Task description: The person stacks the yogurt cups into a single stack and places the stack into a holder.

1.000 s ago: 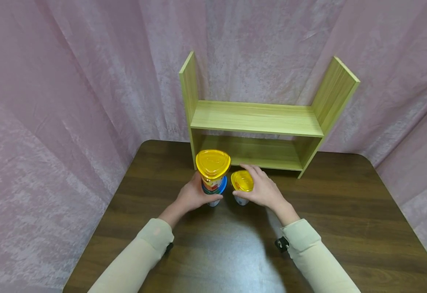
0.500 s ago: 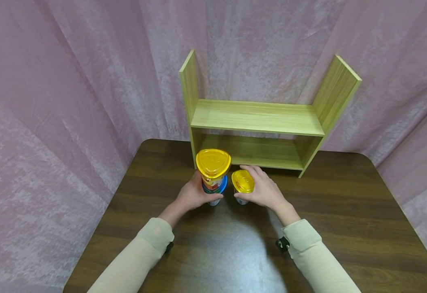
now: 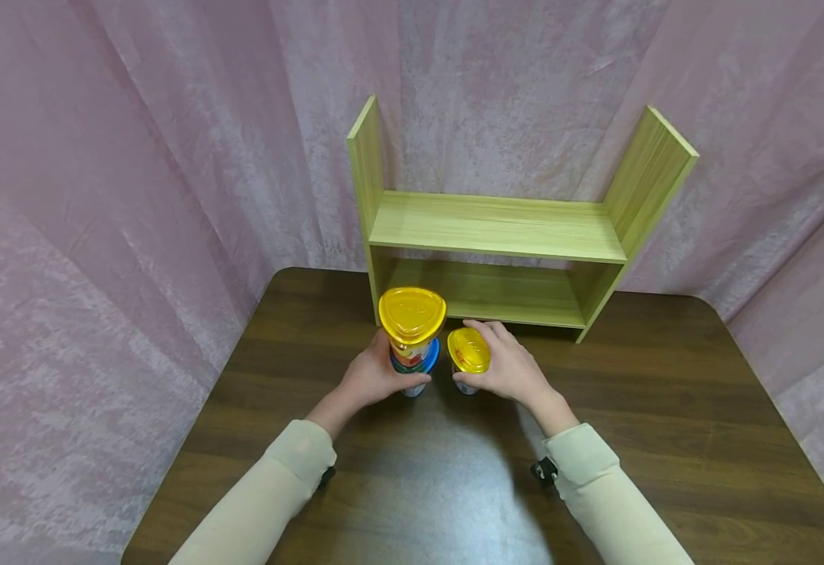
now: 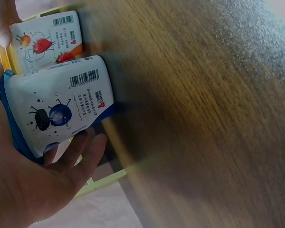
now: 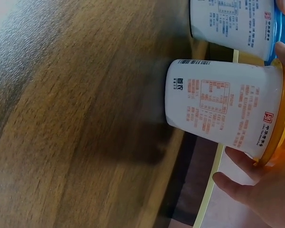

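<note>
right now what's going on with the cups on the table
A person grips two yellow-lidded cups on a dark wooden table, just in front of a light green wooden shelf. The left hand holds a tall stack of cups, with a blueberry-print cup at the bottom. The right hand holds a single strawberry-print cup beside it. Both shelf levels look bare.

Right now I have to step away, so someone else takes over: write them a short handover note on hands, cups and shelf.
Left hand grips the stacked cups, which stand on the table. Right hand holds the single yellow-lidded cup beside them, also on the table. Wooden shelf behind holds nothing, both levels bare. Done: both hands have their grip. Left: nothing is on the shelf yet, if that is where they go.
</note>
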Demonstrator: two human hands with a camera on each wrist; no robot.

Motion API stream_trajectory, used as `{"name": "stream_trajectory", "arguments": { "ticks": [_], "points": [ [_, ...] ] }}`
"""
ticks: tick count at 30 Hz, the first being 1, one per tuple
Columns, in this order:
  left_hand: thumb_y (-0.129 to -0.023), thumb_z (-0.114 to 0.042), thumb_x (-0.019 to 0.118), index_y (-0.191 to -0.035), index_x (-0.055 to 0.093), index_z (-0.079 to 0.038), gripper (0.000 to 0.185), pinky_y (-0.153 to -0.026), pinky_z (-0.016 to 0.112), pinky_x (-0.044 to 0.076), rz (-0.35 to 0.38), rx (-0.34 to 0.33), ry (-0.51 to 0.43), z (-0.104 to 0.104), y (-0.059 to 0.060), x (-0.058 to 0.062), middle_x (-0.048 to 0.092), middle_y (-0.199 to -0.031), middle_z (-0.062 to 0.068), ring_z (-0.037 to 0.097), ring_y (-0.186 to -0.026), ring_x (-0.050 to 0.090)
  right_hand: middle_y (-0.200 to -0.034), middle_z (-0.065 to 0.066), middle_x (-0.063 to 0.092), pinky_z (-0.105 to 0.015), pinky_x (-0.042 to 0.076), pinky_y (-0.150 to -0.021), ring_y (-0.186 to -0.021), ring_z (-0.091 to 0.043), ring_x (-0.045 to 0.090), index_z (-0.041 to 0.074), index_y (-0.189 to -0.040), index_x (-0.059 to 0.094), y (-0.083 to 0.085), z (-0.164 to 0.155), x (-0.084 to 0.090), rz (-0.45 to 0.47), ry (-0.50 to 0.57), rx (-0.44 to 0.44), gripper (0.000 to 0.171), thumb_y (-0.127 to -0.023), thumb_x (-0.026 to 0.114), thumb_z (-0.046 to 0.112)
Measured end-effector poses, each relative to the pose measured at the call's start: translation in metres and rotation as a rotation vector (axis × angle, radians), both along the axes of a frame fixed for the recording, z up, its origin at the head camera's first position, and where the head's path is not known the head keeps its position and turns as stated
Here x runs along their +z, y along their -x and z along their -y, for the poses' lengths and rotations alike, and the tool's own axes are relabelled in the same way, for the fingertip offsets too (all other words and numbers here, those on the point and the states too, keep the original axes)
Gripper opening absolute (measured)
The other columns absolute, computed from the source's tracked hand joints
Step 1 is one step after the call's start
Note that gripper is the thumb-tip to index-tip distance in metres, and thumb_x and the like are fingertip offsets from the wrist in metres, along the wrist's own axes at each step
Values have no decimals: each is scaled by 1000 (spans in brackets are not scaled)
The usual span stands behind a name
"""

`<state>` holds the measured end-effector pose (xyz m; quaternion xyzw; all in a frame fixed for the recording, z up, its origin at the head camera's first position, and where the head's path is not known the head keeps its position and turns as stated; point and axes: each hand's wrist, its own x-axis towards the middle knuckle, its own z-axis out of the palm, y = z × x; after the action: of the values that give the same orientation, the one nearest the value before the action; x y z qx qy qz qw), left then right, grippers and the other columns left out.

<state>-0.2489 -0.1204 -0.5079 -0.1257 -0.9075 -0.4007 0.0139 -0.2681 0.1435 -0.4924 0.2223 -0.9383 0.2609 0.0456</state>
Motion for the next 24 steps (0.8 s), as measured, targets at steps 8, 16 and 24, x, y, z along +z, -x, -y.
{"name": "stream_trajectory", "arguments": {
  "ticks": [8, 16, 24],
  "points": [
    [-67, -53, 81, -136, 28, -29, 91, -93, 43, 47, 8, 11, -3, -1, 0, -1, 47, -123, -9, 12, -109, 54, -122, -4, 47, -41, 49, -81, -98, -21, 52, 27, -142, 40, 0, 2, 1, 28, 40, 12, 89, -68, 79, 56],
    [-64, -63, 77, -135, 30, -29, 92, -93, 41, 47, 8, 15, 8, 0, 0, -1, 47, -122, -11, 11, -108, 54, -123, -7, 46, -43, 49, -82, -99, -23, 52, 24, -142, 40, 1, 2, 1, 40, 61, 18, 89, -68, 79, 56],
    [-65, -60, 78, -136, 29, -29, 92, -93, 43, 47, 11, 24, 1, 0, 1, -2, 47, -122, -10, 12, -108, 54, -120, -7, 47, -43, 50, -80, -96, -24, 53, 23, -140, 43, 2, 2, 5, 24, 65, 10, 88, -66, 80, 54]
  ]
}}
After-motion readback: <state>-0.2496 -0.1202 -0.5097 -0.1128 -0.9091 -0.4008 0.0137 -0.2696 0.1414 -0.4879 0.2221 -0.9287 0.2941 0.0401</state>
